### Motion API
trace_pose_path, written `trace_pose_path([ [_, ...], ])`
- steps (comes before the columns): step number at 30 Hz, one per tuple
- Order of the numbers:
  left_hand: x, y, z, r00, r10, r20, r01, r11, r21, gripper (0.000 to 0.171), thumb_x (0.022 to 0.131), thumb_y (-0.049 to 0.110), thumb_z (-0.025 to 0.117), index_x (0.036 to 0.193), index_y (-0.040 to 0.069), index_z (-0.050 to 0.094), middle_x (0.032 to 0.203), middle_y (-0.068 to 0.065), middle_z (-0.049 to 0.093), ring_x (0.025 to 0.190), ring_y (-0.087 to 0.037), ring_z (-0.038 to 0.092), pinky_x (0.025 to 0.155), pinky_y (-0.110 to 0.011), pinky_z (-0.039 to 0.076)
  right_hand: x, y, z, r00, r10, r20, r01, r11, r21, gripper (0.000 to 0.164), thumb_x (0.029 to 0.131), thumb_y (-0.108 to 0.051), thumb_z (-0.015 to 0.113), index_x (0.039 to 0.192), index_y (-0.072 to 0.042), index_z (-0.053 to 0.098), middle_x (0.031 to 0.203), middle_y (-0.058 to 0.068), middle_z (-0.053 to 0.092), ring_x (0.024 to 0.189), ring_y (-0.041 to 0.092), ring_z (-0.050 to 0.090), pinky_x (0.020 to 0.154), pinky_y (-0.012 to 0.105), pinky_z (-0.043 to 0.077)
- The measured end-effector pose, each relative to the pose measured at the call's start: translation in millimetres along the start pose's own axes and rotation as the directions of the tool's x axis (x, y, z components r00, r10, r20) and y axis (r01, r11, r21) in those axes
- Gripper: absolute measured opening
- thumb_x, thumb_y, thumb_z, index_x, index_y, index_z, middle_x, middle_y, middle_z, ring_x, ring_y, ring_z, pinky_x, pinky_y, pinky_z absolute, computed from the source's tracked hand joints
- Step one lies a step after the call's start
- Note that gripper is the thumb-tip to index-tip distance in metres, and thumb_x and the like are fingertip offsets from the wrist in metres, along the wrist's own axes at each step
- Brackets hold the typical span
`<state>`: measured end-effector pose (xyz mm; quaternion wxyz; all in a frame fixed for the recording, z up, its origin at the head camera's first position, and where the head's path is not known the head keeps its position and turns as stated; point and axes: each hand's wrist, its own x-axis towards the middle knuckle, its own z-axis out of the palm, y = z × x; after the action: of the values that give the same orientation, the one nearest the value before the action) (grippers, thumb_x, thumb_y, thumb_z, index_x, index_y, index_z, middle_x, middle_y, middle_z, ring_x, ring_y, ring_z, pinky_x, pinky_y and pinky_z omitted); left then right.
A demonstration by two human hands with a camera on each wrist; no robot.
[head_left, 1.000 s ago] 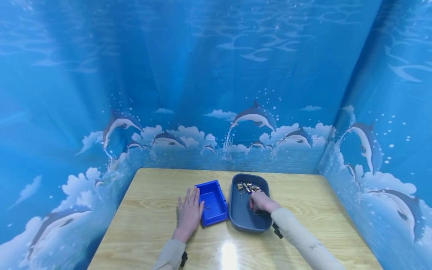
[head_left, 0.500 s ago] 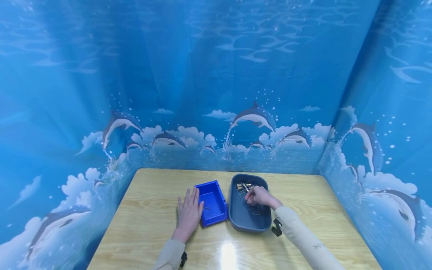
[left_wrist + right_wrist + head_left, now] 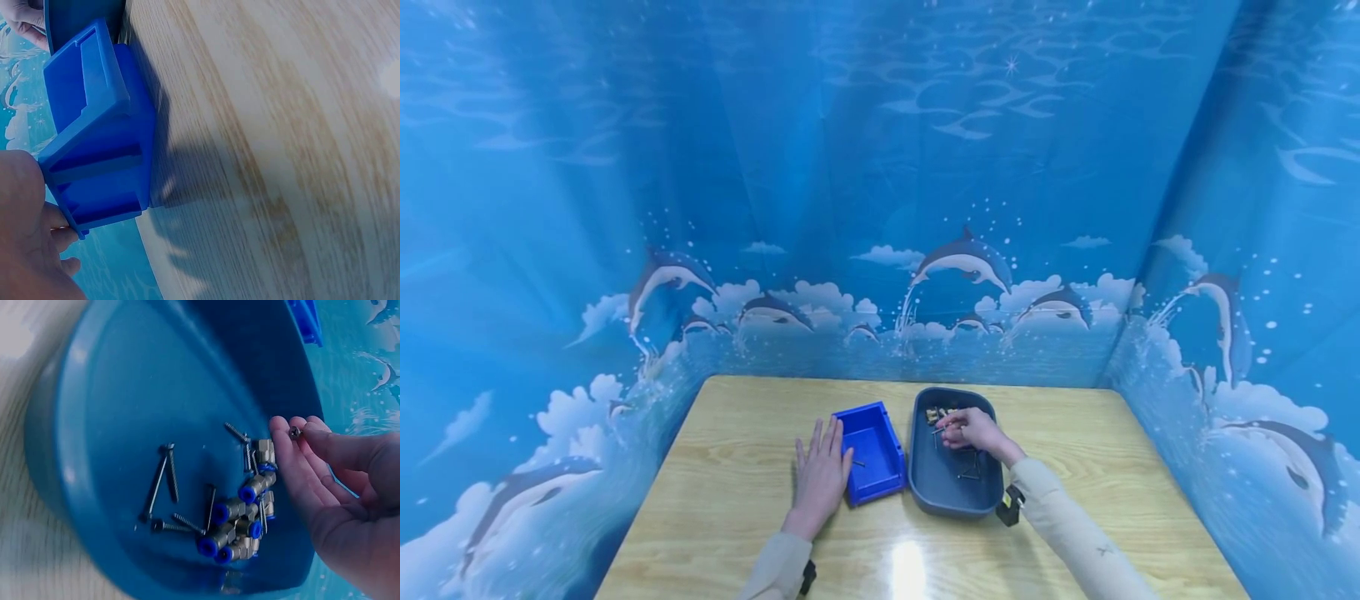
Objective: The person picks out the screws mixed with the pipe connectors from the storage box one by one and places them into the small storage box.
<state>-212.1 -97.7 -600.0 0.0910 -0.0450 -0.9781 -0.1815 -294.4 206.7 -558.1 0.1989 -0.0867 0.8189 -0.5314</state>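
My left hand [image 3: 820,475] rests with straight fingers along the left rim of a blue plastic bin [image 3: 871,433]; in the left wrist view its fingers show past the bin's edge. One screw [image 3: 859,463] lies inside that bin. Over a dark grey tub [image 3: 951,497], my right hand [image 3: 973,431] pinches a screw [image 3: 295,432] between thumb and fingers, its head facing the right wrist camera. Below, the tub holds several brass push-in fittings [image 3: 232,532] with blue collars, heaped together. Loose screws [image 3: 157,484] lie beside and among them.
Both containers stand close together on a light wooden table [image 3: 737,467], the bin left of the tub. A curtain [image 3: 820,208] printed with dolphins hangs behind the table and along its sides.
My right hand has risen from low in the tub, with a screw now pinched in its fingers. The left hand and both containers have stayed in place.
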Motion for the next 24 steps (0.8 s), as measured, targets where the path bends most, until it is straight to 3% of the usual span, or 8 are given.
trace_pose_path([
  [7,-0.4,0.9,-2.8,1.0,-0.003,0.006,0.003,1.0,0.002,0.061,0.108,0.038,0.046,0.158,0.006,0.032,0.165,-0.011,0.029,0.155,-0.035,0.014,0.121,-0.068,0.014,2,-9,7,1.0,0.001,0.015,-0.003,0.992,0.124,0.035,0.098,0.007,0.058,0.13,0.02,0.056,0.117,0.038,0.065,0.1,0.037,0.073,0.094,0.053,0.056],
  [14,-0.3,0.9,-3.2,1.0,0.004,0.002,-0.004,1.0,0.014,0.061,0.107,0.037,0.047,0.158,0.006,0.033,0.165,-0.011,0.029,0.154,-0.036,0.017,0.12,-0.069,0.016,9,-26,19,1.0,0.0,0.006,-0.001,0.994,0.108,0.031,0.098,0.005,0.06,0.127,0.015,0.062,0.11,0.028,0.071,0.092,0.025,0.075,0.093,0.051,0.058],
  [24,1.2,3.9,-6.0,1.0,-0.015,0.02,0.015,1.0,0.005,0.061,0.107,0.037,0.047,0.158,0.006,0.034,0.165,-0.01,0.029,0.155,-0.036,0.016,0.121,-0.068,0.015,22,-57,47,0.994,-0.087,0.073,0.078,0.99,0.119,0.033,0.098,0.004,0.059,0.129,0.016,0.059,0.112,0.031,0.069,0.098,0.037,0.073,0.089,0.049,0.06],
])
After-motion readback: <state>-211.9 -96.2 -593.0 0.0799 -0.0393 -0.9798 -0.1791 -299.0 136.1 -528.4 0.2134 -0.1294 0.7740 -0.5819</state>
